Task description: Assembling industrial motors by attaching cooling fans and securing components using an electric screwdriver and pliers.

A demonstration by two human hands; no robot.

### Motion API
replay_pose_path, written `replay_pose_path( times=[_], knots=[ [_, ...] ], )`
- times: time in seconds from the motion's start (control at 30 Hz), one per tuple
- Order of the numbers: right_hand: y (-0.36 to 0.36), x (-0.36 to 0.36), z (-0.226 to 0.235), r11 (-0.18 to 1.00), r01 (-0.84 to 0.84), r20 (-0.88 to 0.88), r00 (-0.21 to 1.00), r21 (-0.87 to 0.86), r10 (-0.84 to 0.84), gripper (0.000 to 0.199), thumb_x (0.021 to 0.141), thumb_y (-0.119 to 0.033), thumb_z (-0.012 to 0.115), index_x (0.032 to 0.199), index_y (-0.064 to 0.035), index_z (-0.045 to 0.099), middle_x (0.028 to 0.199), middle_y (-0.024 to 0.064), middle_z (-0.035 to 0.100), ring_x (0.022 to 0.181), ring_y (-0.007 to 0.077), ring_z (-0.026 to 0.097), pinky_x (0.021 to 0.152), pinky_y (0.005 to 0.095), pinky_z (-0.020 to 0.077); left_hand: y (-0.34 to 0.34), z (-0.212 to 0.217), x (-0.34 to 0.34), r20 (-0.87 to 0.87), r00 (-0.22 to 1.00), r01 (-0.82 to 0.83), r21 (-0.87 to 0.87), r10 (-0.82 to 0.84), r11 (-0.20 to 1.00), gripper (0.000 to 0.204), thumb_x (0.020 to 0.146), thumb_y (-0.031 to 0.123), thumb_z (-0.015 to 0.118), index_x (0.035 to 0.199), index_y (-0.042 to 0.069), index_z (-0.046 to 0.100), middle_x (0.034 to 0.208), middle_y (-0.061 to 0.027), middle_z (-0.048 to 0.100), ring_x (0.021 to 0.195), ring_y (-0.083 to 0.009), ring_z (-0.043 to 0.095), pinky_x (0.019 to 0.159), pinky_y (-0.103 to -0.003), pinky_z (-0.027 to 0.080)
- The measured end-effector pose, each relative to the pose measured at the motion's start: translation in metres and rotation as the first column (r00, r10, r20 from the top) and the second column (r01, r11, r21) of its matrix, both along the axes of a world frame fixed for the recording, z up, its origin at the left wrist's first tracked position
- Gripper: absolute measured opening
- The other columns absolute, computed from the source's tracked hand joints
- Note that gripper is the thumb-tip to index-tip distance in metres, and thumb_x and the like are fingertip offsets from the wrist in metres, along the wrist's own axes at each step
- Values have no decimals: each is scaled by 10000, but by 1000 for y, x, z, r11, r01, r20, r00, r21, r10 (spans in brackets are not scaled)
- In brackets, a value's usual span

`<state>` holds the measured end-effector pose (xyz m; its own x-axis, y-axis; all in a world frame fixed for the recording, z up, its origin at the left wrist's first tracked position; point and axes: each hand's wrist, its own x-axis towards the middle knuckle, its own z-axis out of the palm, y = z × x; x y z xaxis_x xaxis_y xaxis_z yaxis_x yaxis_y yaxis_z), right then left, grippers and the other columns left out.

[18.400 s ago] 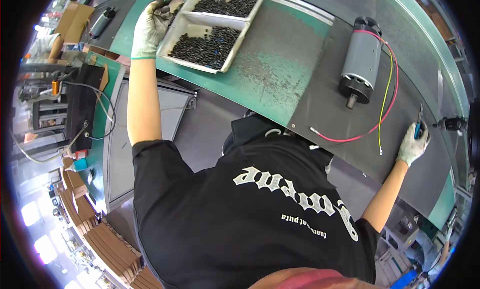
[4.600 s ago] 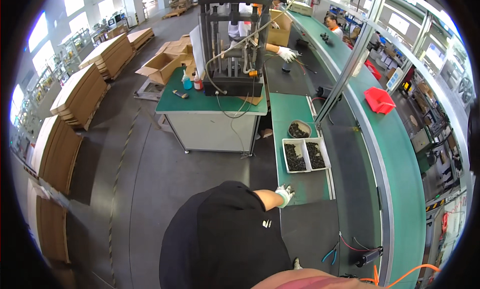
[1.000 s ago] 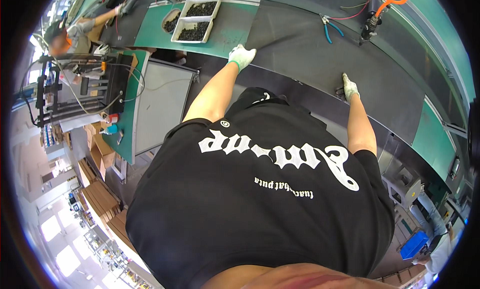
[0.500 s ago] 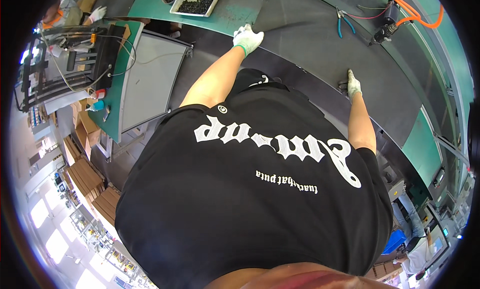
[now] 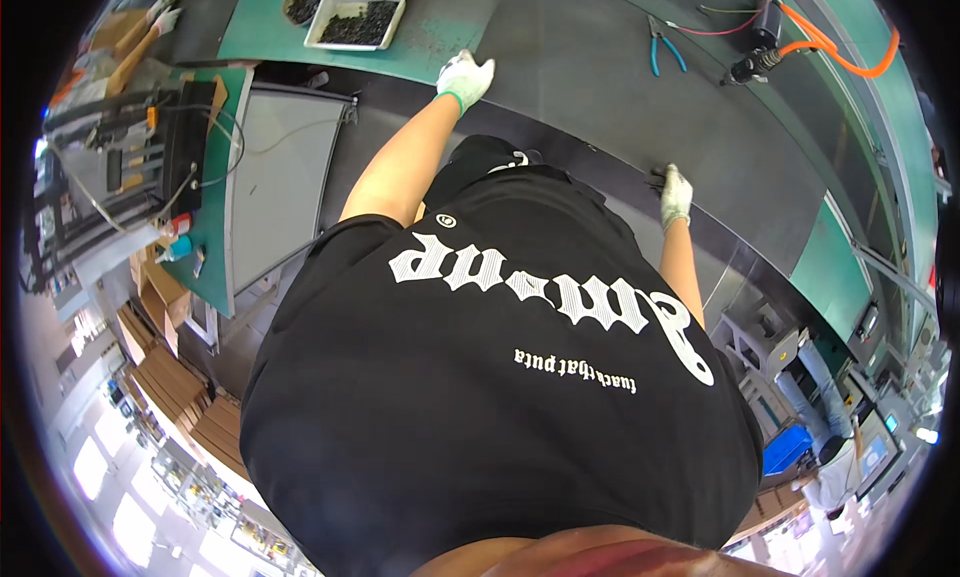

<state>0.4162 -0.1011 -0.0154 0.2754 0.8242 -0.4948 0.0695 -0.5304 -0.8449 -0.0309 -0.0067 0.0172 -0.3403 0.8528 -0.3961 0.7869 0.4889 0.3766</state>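
Observation:
My left hand [image 5: 466,79], in a white glove with a green cuff, rests at the front edge of the dark bench mat [image 5: 580,67]. Its fingers are slightly bent and apart, with nothing visible in them. My right hand [image 5: 677,199], also gloved, is farther right at the same edge, its fingers drawn together. Something small and dark shows against its fingertips; I cannot make out what. Blue-handled pliers [image 5: 656,55] lie open-jawed on the mat, beyond and between both hands. A black power tool [image 5: 752,65] with an orange coiled hose lies to their right.
White trays [image 5: 352,22] of small black parts stand on the green bench top at the back left. A grey panel [image 5: 285,167] and a black frame machine [image 5: 130,167] are at left. Brown cartons [image 5: 165,367] are stacked behind. Another person [image 5: 835,472] is at lower right.
The view has shifted, so the bench things sit further left in the picture. My right hand has drawn back toward the bench edge, its pointing finger now bent. My left hand stays near the edge.

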Motion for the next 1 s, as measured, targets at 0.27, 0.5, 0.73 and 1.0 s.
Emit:
replay_pose_path(
  times=[0.27, 0.5, 0.73, 1.0],
  knots=[
    [9, -41, 17, 976, -26, 196, 978, -214, 69, 549, 947, -483, 515, 742, -2, 683, 701, 89, 663, 568, 150, 580, 552, 301, 463, 20, -18, -8, -55, 994, 84, -130, -92, 988, 557, 914, 445, 496, 1214, -24, 522, 1216, -258, 591, 1156, -385, 566, 994, -440, 439],
    [61, -25, 22, 727, -227, 147, 899, -649, 412, 789, 910, -673, 381, 710, 30, 679, 601, 151, 633, 548, 226, 632, 532, 356, 472, 17, -1, 1, -88, 986, 136, -104, -145, 985, 537, 906, 414, 510, 1189, -42, 541, 1186, -271, 602, 1114, -413, 584, 965, -455, 455],
    [65, -27, 33, 721, -354, 301, 734, -595, 609, 814, 922, -667, 321, 787, 51, 680, 666, 150, 668, 580, 261, 667, 579, 369, 528, 9, -27, -13, -126, 985, 124, 41, -118, 991, 513, 898, 407, 566, 1139, -46, 562, 1165, -281, 601, 1091, -426, 581, 947, -459, 456],
    [63, -22, 52, 734, -356, 153, 837, -578, 526, 772, 919, -655, 375, 768, 43, 671, 657, 134, 663, 544, 255, 664, 513, 380, 507, 14, -34, -11, -134, 977, 174, 67, -164, 982, 533, 902, 396, 572, 1168, -66, 544, 1144, -282, 606, 1096, -417, 576, 946, -447, 454]
  ],
)
